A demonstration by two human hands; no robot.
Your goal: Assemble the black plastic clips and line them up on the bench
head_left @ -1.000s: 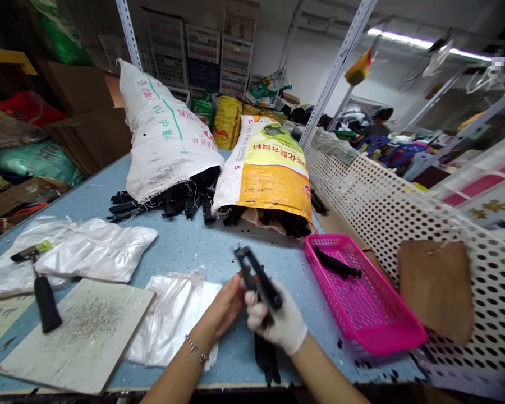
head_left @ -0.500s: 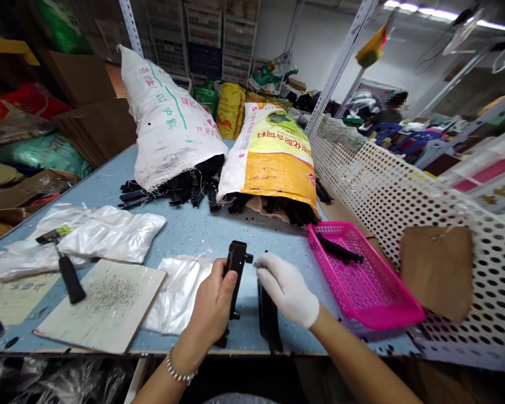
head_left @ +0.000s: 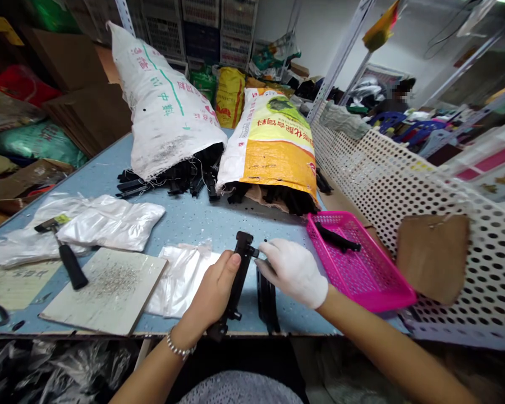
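My left hand (head_left: 214, 292), bare with a bracelet at the wrist, is closed around a long black plastic part (head_left: 238, 278) that stands tilted on the blue table (head_left: 193, 224). My right hand (head_left: 293, 272), in a white glove, pinches at the small peg near the top of that part. A second black part (head_left: 267, 297) lies flat on the table just under my right hand. A pink basket (head_left: 362, 269) to the right holds one black part (head_left: 335, 238).
Two sacks, one white (head_left: 164, 112) and one yellow (head_left: 273, 146), spill black parts across the far table. Clear plastic bags (head_left: 109, 221), a hammer (head_left: 65, 255) and a board with small metal pieces (head_left: 109, 289) lie at left. A perforated white panel (head_left: 404, 191) fences the right side.
The black part went from being held up in both hands to standing on the table in my left hand. My gloved right hand moved onto its top peg.
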